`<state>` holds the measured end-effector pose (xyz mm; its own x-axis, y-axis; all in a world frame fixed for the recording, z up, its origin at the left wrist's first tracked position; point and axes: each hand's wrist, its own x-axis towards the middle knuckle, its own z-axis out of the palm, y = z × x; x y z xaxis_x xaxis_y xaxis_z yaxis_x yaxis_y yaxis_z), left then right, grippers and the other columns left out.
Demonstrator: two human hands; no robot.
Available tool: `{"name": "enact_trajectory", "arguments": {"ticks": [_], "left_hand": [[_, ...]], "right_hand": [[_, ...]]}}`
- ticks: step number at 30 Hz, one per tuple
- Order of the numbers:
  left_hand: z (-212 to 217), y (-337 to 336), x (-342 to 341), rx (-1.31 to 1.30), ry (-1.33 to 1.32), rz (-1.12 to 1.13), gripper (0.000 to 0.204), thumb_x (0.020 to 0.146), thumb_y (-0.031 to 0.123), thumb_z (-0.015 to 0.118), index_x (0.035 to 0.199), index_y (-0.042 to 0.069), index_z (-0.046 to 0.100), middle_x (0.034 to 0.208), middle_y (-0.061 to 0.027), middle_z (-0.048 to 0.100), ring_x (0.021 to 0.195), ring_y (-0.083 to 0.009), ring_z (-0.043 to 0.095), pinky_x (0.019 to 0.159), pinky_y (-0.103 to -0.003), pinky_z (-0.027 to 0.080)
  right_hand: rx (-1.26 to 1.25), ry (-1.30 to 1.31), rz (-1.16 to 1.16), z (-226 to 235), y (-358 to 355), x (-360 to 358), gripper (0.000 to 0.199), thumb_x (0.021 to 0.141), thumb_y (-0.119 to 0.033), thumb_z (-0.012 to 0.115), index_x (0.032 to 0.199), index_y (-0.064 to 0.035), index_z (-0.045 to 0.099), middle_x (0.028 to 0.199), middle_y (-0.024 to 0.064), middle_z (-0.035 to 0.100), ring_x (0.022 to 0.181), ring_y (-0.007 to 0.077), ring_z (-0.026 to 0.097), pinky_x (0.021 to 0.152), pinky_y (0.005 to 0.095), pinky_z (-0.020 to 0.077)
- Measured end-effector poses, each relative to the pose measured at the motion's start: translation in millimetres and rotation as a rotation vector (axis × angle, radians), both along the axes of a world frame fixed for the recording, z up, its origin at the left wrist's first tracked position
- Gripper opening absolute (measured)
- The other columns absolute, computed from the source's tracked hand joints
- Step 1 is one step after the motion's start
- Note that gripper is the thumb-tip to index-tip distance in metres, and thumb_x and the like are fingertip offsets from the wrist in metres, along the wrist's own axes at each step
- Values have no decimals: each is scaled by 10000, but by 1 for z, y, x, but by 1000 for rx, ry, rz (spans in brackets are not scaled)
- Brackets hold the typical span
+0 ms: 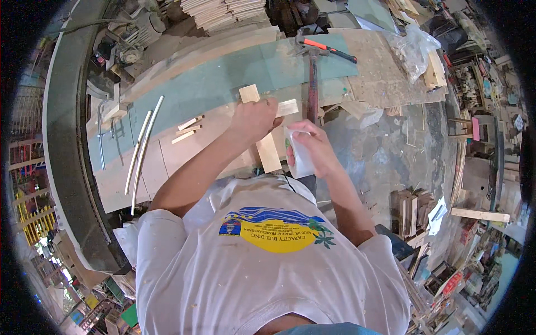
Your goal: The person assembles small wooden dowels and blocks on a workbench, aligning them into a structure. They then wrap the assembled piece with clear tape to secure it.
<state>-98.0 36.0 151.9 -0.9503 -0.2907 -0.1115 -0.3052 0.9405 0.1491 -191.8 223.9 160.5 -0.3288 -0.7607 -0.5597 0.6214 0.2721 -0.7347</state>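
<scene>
My left hand [254,120] is closed around a short pale wooden piece [288,107], whose end sticks out to the right past the fingers. Under that hand runs a longer wooden board [268,153], its far end [249,93] showing beyond the knuckles; whether the two pieces touch is hidden by the fingers. Close by on the right, my right hand [317,146] grips a white plastic bottle [302,156], tilted, with its narrower end toward the wood. What the bottle contains cannot be made out.
Small wooden sticks [187,129] and two long thin strips [144,151] lie left on the workbench [212,78], beside a clamp [101,137]. Beyond my hands are a hammer [313,84] and an orange-and-black handled tool [329,49]. A plastic bag [416,53] sits far right.
</scene>
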Motion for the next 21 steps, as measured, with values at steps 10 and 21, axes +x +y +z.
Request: {"name": "enact_trajectory", "arguments": {"ticks": [10,21], "left_hand": [[38,15,0,76,37,3,464,888,429,723,1053,26,562,911,-181,704,859,-370,723,703,-462,584],[87,12,10,24,127,-198,430,852,362,764,1021,40,533,936,-156,686,846,-364,716,690,-453,583]], "right_hand": [[-148,121,90,-16,8,-16,231,974,-112,586,1192,-39,606,923,114,673,785,187,672,673,340,551],[-200,1718,256,71,2,-39,436,767,-82,807,1163,-54,625,1204,145,614,1070,343,627,896,401,533]]}}
